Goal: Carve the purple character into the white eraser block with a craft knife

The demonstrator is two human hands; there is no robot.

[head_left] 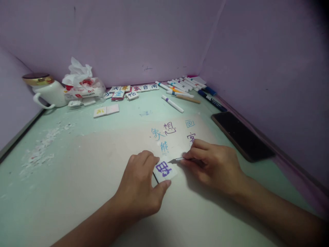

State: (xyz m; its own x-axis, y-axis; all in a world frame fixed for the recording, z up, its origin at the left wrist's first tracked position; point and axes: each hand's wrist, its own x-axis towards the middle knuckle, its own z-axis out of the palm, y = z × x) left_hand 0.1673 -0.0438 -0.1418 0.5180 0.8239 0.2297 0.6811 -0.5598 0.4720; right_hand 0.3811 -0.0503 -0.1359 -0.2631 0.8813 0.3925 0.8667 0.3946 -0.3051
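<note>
Walls point(144, 41) of pale purple stand behind and beside our tabletop point(64, 192), light green with a whiter stretch before us. Our right grip point(218, 164) pinches a craft knife point(177, 160), blade pointing left; our left grip point(140, 181) pinches a white tile point(164, 168) between thumb and fingers, low in the middle of the view. At the far left we have a tissue pack point(84, 90) just beside a white lidded mug point(55, 94). A dark phone point(243, 135) lies at the right, near the wall. White markers point(182, 85) with coloured bands sprawl at the back right. Lettered tiles point(132, 96) sit along the back, some overlapping, with a pair of tiles point(112, 109) nearer to us. The one we pinch bears a purple character; the blade's tip is at its right side, and whether it touches, we cannot tell. Handwritten characters point(169, 127) in blue and purple mark the surface beyond. Tiny white scraps point(43, 151) are scattered at the left.
</note>
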